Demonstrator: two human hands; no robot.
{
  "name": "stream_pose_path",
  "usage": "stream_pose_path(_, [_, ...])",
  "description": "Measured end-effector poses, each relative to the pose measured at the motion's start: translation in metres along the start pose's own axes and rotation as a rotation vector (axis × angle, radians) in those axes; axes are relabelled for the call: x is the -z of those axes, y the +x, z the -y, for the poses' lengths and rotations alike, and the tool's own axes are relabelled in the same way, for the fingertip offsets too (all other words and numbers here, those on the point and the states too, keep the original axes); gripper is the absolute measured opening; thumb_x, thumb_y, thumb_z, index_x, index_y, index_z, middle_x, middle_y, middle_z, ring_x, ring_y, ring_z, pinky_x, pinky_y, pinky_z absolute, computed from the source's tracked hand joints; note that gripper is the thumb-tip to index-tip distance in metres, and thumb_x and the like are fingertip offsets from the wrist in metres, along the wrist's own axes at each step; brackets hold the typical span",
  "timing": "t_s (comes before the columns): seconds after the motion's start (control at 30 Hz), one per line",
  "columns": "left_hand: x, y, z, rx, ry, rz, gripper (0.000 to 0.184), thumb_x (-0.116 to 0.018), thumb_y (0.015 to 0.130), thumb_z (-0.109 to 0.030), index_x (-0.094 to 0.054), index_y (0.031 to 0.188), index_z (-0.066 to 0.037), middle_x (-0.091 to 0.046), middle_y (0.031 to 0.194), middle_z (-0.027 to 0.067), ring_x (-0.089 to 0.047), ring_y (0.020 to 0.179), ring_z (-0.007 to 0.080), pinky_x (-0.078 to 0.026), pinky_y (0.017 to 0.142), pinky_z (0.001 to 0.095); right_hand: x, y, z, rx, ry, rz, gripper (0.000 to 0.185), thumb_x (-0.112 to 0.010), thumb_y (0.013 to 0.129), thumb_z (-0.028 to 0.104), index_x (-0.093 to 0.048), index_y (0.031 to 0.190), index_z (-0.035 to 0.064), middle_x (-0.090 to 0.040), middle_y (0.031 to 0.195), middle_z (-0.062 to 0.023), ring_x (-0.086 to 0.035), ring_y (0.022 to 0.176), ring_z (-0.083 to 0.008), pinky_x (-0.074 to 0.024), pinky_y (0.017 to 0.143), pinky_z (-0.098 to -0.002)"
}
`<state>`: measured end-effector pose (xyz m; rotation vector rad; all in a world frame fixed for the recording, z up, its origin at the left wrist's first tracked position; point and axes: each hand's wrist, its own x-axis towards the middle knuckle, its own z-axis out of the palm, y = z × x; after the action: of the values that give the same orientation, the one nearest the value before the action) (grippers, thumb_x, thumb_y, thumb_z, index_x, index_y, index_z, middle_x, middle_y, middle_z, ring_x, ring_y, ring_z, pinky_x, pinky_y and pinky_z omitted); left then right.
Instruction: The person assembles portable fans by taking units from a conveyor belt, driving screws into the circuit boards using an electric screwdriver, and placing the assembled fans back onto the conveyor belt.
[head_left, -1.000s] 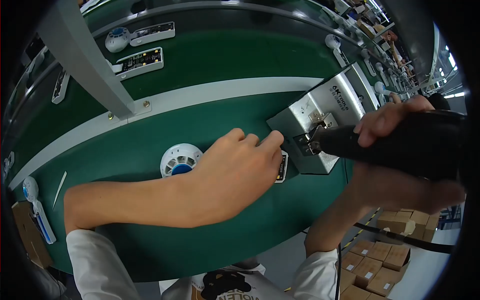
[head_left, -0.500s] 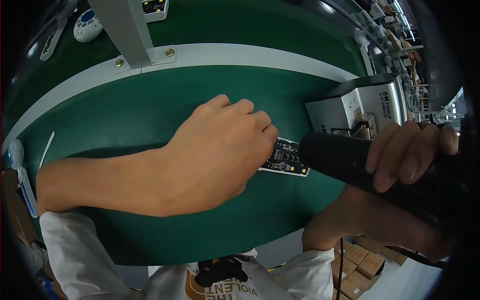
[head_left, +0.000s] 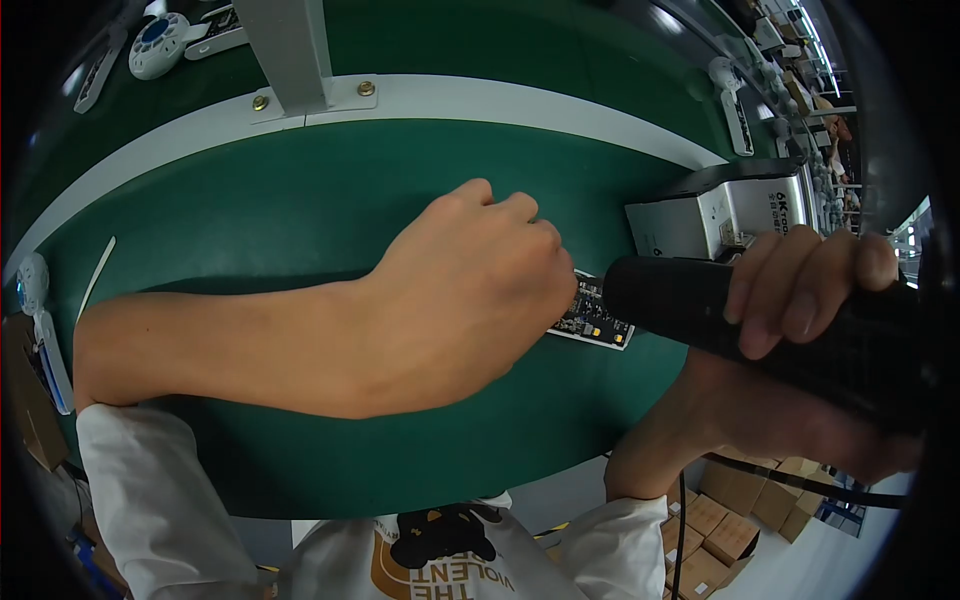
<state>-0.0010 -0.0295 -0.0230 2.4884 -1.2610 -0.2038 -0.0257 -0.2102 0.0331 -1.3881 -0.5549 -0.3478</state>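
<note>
A small black circuit board (head_left: 598,318) with a white edge lies at the middle right of the green table. My left hand (head_left: 500,265) is closed over its left end, fingers curled down and their tips hidden. My right hand (head_left: 805,290) is wrapped round a thick black electric screwdriver (head_left: 670,298), held aslant. The screwdriver's blunt front end covers the board's right part in this view. Its bit is out of sight, so I cannot tell whether it touches the board.
Behind the screwdriver stands a silver box-shaped machine (head_left: 690,228). A grey post (head_left: 290,60) is bolted to the white rail (head_left: 440,100). White devices (head_left: 158,48) lie beyond it. At left is a thin white strip (head_left: 97,275). Cardboard boxes (head_left: 705,545) stand below.
The view has shifted slightly, so table, board and both hands appear a little higher. Beyond the rail, white devices now appear further left relative to the post. Both grips look the same.
</note>
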Motion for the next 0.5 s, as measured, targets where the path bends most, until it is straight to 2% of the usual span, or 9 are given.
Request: stream_pose_path(0.5, [-0.003,0.006,-0.001,0.021,0.003,0.006,0.027,-0.074,0.068,-0.012,-0.064,0.091,-0.003,-0.061,0.090,0.0053,-0.057,0.091,0.0219,-0.044,0.080,0.0340,0.009,0.001,-0.004,0.061,0.042,0.075,0.090,-0.061,0.072,0.080,-0.047,0.110,-0.0007,-0.051,0.072,-0.0024,-0.051,0.053,-0.0104,-0.0424,0.054,-0.0248])
